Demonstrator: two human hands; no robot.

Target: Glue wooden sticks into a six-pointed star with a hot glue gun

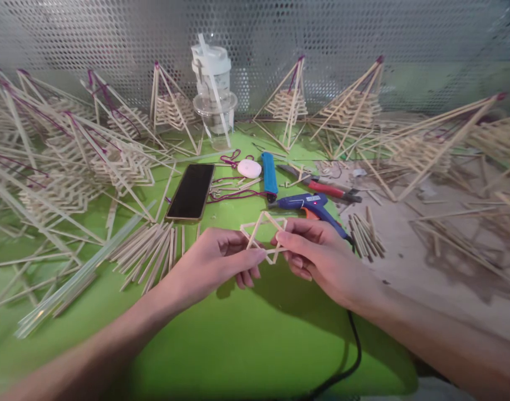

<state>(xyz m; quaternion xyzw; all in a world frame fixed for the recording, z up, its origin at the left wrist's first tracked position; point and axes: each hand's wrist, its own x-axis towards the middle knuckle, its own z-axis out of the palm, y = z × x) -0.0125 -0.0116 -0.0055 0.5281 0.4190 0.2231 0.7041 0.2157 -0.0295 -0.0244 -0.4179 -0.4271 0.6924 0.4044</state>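
Between my two hands is a small star-shaped frame of thin wooden sticks (258,229), held a little above the green table top (255,345). My left hand (227,253) pinches its left side between thumb and fingers. On the other side, my right hand (309,248) grips the frame's right corner, thumb on top. Just behind the right hand lies a blue glue gun (307,201) with an orange trigger. A bundle of loose wooden sticks (148,253) lies left of my left hand, and shorter sticks (367,236) lie right of my right hand.
A phone (191,192), a blue cutter (269,174), a white oval gadget (249,168) and red-handled pliers (328,188) lie ahead. Clear glue sticks (86,273) rest at left. Cups with a straw (215,89) and several stick pyramids (288,103) stand behind. A black cable (357,348) trails forward.
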